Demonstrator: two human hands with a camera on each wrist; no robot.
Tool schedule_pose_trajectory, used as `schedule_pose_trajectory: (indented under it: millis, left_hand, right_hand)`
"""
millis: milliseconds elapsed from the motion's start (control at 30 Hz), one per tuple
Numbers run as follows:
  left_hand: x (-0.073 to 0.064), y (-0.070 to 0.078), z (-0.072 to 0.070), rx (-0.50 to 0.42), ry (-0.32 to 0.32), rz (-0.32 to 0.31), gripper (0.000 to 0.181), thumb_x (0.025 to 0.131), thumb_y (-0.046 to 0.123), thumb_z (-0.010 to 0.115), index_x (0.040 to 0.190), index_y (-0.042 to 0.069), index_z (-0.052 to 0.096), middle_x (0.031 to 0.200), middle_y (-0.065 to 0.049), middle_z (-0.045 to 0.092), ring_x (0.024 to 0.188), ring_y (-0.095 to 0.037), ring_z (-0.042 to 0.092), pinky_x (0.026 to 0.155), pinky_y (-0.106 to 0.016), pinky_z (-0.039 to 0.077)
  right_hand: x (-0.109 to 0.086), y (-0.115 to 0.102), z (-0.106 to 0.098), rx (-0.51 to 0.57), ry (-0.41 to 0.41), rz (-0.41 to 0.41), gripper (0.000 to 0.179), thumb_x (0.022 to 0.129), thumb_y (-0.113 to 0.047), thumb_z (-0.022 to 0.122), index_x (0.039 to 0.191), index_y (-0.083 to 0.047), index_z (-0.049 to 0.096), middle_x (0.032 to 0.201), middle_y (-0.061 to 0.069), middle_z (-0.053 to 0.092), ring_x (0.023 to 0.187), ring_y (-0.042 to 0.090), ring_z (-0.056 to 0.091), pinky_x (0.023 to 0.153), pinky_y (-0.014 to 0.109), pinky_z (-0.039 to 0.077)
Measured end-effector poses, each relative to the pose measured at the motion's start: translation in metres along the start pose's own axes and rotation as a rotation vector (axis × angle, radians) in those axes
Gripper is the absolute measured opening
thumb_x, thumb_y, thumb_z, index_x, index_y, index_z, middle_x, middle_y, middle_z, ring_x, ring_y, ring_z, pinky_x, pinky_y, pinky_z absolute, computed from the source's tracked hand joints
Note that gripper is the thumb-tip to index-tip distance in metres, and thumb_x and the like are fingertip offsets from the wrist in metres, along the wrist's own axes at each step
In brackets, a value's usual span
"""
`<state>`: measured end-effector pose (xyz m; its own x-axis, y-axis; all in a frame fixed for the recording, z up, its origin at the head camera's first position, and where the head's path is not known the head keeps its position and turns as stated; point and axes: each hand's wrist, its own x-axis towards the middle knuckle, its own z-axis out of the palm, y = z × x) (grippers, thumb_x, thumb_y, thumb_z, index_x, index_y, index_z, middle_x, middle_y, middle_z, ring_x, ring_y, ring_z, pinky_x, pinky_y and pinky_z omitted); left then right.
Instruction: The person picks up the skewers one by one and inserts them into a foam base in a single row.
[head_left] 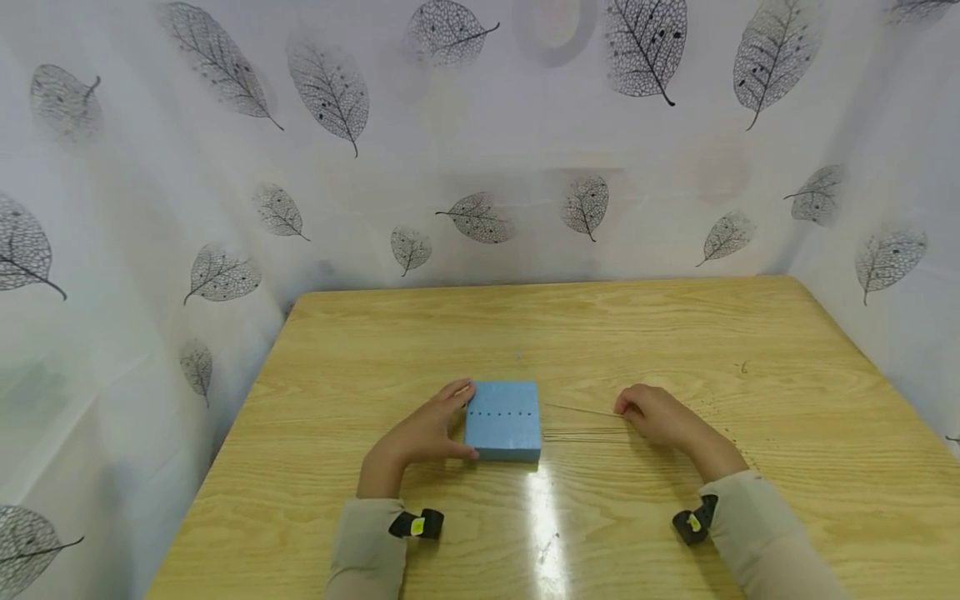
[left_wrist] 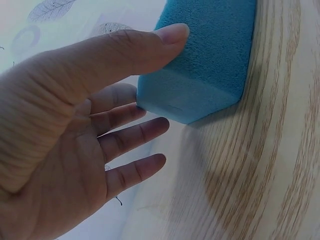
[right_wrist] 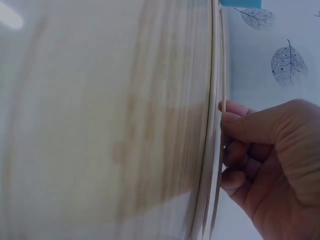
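Note:
A square blue foam block (head_left: 502, 433) with a row of small dark holes across its top lies on the table. My left hand (head_left: 426, 429) grips its left side, thumb (left_wrist: 167, 40) on the near face and index finger at the far corner; the other fingers spread loosely. To the right, my right hand (head_left: 662, 418) pinches a thin wooden stick (head_left: 581, 409) between thumb and fingertips. That stick slants toward the block's right side. Several more thin sticks (head_left: 585, 435) lie side by side on the table, their right ends close under the right hand.
The wooden table (head_left: 375, 333) carries small dark specks (head_left: 742, 367) at right, and a bright glare strip runs below the block. White curtains (head_left: 510, 125) with leaf prints stand behind the table and at both sides. Each wrist wears a black strap (head_left: 426, 523).

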<state>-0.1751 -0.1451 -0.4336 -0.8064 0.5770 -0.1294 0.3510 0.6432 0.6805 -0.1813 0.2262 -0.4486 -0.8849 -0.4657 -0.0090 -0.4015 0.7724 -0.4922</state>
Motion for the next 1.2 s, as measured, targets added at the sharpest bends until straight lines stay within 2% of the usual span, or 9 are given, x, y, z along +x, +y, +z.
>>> schedule_pose_trajectory:
  millis: [200,300,467,600,767,867,1033,1200]
  left_hand:
    - [-0.001,0.000,0.000,-0.009,-0.002,-0.003,0.098,0.075,0.025,0.082,0.150,0.003,0.022,0.156,-0.012,0.016,0.142,-0.029,0.018,0.110,-0.046,0.026]
    - [-0.001,0.000,0.000,-0.004,-0.002,-0.005,0.098,0.075,0.025,0.082,0.150,0.003,0.022,0.156,-0.012,0.016,0.142,-0.029,0.018,0.110,-0.046,0.026]
    - [-0.002,0.000,0.000,0.004,-0.001,0.000,0.098,0.075,0.025,0.082,0.149,0.002,0.022,0.156,-0.013,0.016,0.142,-0.029,0.019,0.110,-0.046,0.026]
    - [-0.002,0.000,0.000,0.000,-0.004,-0.006,0.098,0.075,0.025,0.081,0.150,0.003,0.022,0.156,-0.012,0.016,0.142,-0.029,0.018,0.110,-0.047,0.027]
    - [-0.001,0.000,-0.001,0.005,-0.007,-0.013,0.098,0.075,0.025,0.081,0.150,0.004,0.022,0.157,-0.011,0.016,0.142,-0.028,0.018,0.111,-0.046,0.025]
    - [-0.001,0.001,-0.001,0.007,-0.009,-0.013,0.098,0.075,0.025,0.081,0.150,0.004,0.022,0.157,-0.011,0.016,0.142,-0.028,0.017,0.111,-0.045,0.025]
    - [-0.001,0.002,-0.002,0.011,-0.004,-0.012,0.097,0.075,0.024,0.081,0.150,0.003,0.023,0.156,-0.012,0.017,0.142,-0.028,0.018,0.111,-0.045,0.026]
    - [-0.001,0.002,-0.002,0.017,-0.002,-0.014,0.097,0.075,0.025,0.082,0.149,0.003,0.024,0.156,-0.012,0.017,0.142,-0.028,0.019,0.111,-0.045,0.026]
  right_hand:
    - [-0.002,-0.002,-0.004,0.013,-0.013,0.059,0.010,0.090,0.001,0.057,0.093,-0.001,0.067,0.092,0.008,0.063,0.090,0.029,0.060,0.079,0.045,0.050]
    - [-0.003,-0.006,-0.009,0.021,0.000,0.058,0.013,0.091,0.002,0.056,0.097,0.001,0.067,0.094,0.011,0.063,0.092,0.032,0.060,0.080,0.046,0.050]
    - [-0.003,-0.015,-0.018,0.009,0.086,-0.010,0.012,0.091,0.005,0.054,0.095,0.003,0.065,0.093,0.012,0.062,0.089,0.032,0.060,0.077,0.044,0.051]
    - [0.000,-0.022,-0.025,0.021,0.166,-0.072,0.008,0.090,0.005,0.056,0.092,0.002,0.063,0.089,0.009,0.061,0.083,0.025,0.060,0.071,0.037,0.052]
    - [0.003,-0.032,-0.030,0.090,0.205,-0.073,0.005,0.092,-0.001,0.058,0.089,0.001,0.062,0.084,0.003,0.057,0.072,0.012,0.051,0.061,0.026,0.047]
    - [0.006,-0.040,-0.033,0.132,0.214,-0.070,0.005,0.092,-0.004,0.059,0.089,-0.001,0.061,0.082,0.002,0.056,0.068,0.009,0.046,0.058,0.024,0.044]
    - [0.010,-0.054,-0.036,0.201,0.259,-0.063,0.004,0.091,-0.008,0.062,0.090,-0.004,0.061,0.078,0.002,0.058,0.065,0.009,0.049,0.056,0.024,0.045]
    - [0.017,-0.068,-0.036,0.322,0.364,-0.099,0.005,0.090,-0.007,0.063,0.089,-0.003,0.061,0.073,0.005,0.061,0.061,0.008,0.055,0.053,0.024,0.047]
